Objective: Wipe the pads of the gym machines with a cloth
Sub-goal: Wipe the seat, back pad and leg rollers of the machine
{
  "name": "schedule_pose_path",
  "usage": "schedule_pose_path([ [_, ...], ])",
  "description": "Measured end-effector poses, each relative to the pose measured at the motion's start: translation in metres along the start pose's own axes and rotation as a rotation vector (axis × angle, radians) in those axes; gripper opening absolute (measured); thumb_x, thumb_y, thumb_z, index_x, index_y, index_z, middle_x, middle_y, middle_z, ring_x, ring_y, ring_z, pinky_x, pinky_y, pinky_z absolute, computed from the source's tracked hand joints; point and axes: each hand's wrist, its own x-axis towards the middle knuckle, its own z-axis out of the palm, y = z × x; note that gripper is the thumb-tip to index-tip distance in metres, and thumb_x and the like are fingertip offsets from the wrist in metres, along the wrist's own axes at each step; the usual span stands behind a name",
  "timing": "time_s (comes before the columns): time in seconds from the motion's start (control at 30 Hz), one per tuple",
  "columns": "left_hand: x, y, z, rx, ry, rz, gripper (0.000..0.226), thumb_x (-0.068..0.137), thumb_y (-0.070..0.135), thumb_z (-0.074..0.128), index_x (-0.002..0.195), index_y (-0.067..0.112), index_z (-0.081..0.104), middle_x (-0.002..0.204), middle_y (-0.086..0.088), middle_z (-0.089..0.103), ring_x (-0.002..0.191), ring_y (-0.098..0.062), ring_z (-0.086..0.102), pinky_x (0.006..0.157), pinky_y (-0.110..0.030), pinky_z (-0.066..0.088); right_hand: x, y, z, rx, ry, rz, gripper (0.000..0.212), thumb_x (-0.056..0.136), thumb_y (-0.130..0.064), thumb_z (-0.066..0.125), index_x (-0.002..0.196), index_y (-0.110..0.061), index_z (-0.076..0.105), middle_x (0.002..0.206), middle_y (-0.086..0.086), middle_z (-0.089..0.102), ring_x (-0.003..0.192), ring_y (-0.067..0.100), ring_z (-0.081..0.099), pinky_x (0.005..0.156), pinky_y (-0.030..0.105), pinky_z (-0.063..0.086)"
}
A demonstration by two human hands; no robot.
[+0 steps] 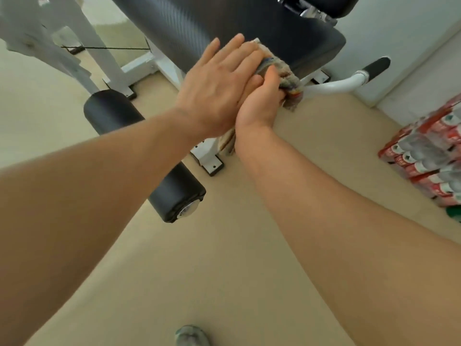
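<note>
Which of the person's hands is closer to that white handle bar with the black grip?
Right. The right hand grips the cloth just beside the white handle bar; the left hand lies flat, farther away.

**Beige floor under the gym machine**

The floor (224,245) is a plain beige surface that fills most of the view. On it stand the white feet of the machine frame (210,166) — flat base plates with dark ends, one near the middle and others further back on the left. Against the right edge, packs of bottled water (429,156) with red labels sit stacked on the floor, just beside the pale wall (399,33). At the bottom edge a grey shoe (192,335) rests on the floor — blurred, only partly in view.
</note>
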Motion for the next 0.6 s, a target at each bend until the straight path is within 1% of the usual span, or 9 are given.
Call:
schedule_pose_path([
  [0.07, -0.019, 0.000, 0.007, -0.032, 0.045, -0.016, 0.057, 0.109, 0.042, 0.027, 0.159, 0.016, 0.023, 0.167, -0.004, 0.023, 0.156, -0.026, 0.013, 0.126, -0.046, 0.010, -0.009, 0.006, -0.004, 0.034, -0.090, 0.002, 0.083, 0.077, -0.053, 0.045, 0.149, -0.014, 0.036, 0.140, 0.005, 0.051, 0.121, 0.015, 0.054, 0.096, 0.029, 0.042],
  [0.1, -0.027, -0.001, 0.011, -0.036, 0.062, -0.025, 0.059, 0.108, 0.042, 0.029, 0.160, 0.016, 0.019, 0.168, -0.005, 0.019, 0.156, -0.026, 0.011, 0.126, -0.046, 0.010, -0.013, 0.007, -0.003, 0.036, -0.133, 0.003, 0.085, 0.075, -0.055, 0.047, 0.150, -0.014, 0.037, 0.142, 0.004, 0.051, 0.123, 0.014, 0.055, 0.099, 0.028, 0.043],
  [0.2, -0.028, 0.003, 0.018, -0.081, 0.071, -0.063, 0.059, 0.108, 0.042, 0.025, 0.161, 0.018, 0.017, 0.169, -0.004, 0.016, 0.156, -0.026, 0.008, 0.127, -0.048, 0.008, -0.011, -0.003, -0.006, 0.004, -0.120, 0.031, 0.082, 0.074, -0.063, 0.048, 0.142, -0.018, 0.049, 0.134, 0.003, 0.061, 0.121, 0.017, 0.060, 0.107, 0.036, 0.046],
  [0.23, -0.019, 0.005, 0.017, -0.090, 0.081, -0.088, 0.057, 0.108, 0.041, 0.025, 0.159, 0.019, 0.022, 0.167, -0.004, 0.021, 0.156, -0.025, 0.010, 0.127, -0.048, 0.006, -0.003, -0.011, -0.006, 0.021, -0.121, 0.053, 0.075, 0.080, -0.062, 0.046, 0.140, -0.017, 0.052, 0.130, 0.005, 0.064, 0.119, 0.020, 0.062, 0.107, 0.039, 0.047],
  [0.3, 0.009, 0.006, 0.012, -0.099, 0.092, -0.102, 0.051, 0.107, 0.038, 0.023, 0.151, 0.022, 0.043, 0.159, 0.000, 0.040, 0.154, -0.023, 0.021, 0.126, -0.049, 0.003, 0.017, -0.031, -0.006, 0.025, -0.129, 0.140, 0.064, 0.094, -0.060, 0.039, 0.137, -0.015, 0.056, 0.126, 0.011, 0.065, 0.117, 0.025, 0.062, 0.108, 0.043, 0.045],
  [0.37, 0.037, 0.006, 0.005, -0.074, 0.049, -0.052, 0.050, 0.105, 0.035, 0.021, 0.136, 0.027, 0.059, 0.145, 0.009, 0.056, 0.147, -0.018, 0.036, 0.125, -0.050, 0.000, 0.031, -0.047, -0.010, 0.000, -0.110, 0.209, 0.059, 0.100, -0.056, 0.034, 0.133, -0.013, 0.060, 0.124, 0.014, 0.066, 0.115, 0.028, 0.062, 0.109, 0.043, 0.045],
  [0.4, 0.045, 0.006, 0.005, -0.062, 0.038, -0.024, 0.051, 0.105, 0.035, 0.020, 0.132, 0.029, 0.062, 0.140, 0.011, 0.059, 0.144, -0.017, 0.039, 0.125, -0.050, -0.002, 0.032, -0.051, -0.010, -0.007, -0.104, 0.207, 0.057, 0.102, -0.053, 0.035, 0.131, -0.012, 0.061, 0.125, 0.014, 0.066, 0.115, 0.028, 0.062, 0.109, 0.043, 0.045],
  [0.5, 0.031, 0.005, 0.010, -0.081, 0.077, -0.037, 0.050, 0.107, 0.036, 0.020, 0.141, 0.026, 0.055, 0.150, 0.006, 0.052, 0.149, -0.022, 0.031, 0.125, -0.048, 0.003, 0.022, -0.040, -0.008, 0.040, -0.122, 0.107, 0.049, 0.105, -0.042, 0.036, 0.131, -0.010, 0.063, 0.127, 0.010, 0.067, 0.120, 0.025, 0.062, 0.110, 0.039, 0.045],
  [0.6, -0.021, 0.007, 0.027, -0.137, 0.198, -0.066, 0.053, 0.108, 0.036, 0.028, 0.156, 0.017, 0.034, 0.164, -0.004, 0.031, 0.155, -0.027, 0.017, 0.126, -0.048, 0.010, -0.004, -0.014, -0.006, 0.023, -0.214, 0.021, 0.044, 0.106, -0.034, 0.035, 0.134, -0.010, 0.059, 0.137, 0.006, 0.062, 0.130, 0.016, 0.056, 0.115, 0.031, 0.039],
])
